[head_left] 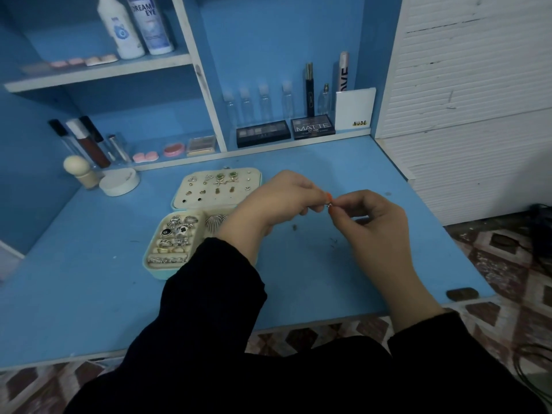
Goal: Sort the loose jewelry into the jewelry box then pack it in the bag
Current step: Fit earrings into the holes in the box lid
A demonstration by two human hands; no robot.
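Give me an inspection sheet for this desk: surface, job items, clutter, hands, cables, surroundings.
Surface: blue desk, small specks near the hands.
Job's things: box open, rings in base, earrings on lid panel; small piece held; no bag seen.
Clutter: white tub on desk; palettes, bottles on shelves.
Hands: left hand and right hand both pinch the piece.
Cables: dark cables on floor, right.
Surroundings: blue shelves, white slatted panel, patterned floor.

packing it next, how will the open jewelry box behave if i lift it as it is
Probably awkward: the lid of the jewelry box lies open flat behind the base, so it would likely swing loose. The rings look loosely piled in their slots and could spill if it tilts. It looks small, so likely light once shut.
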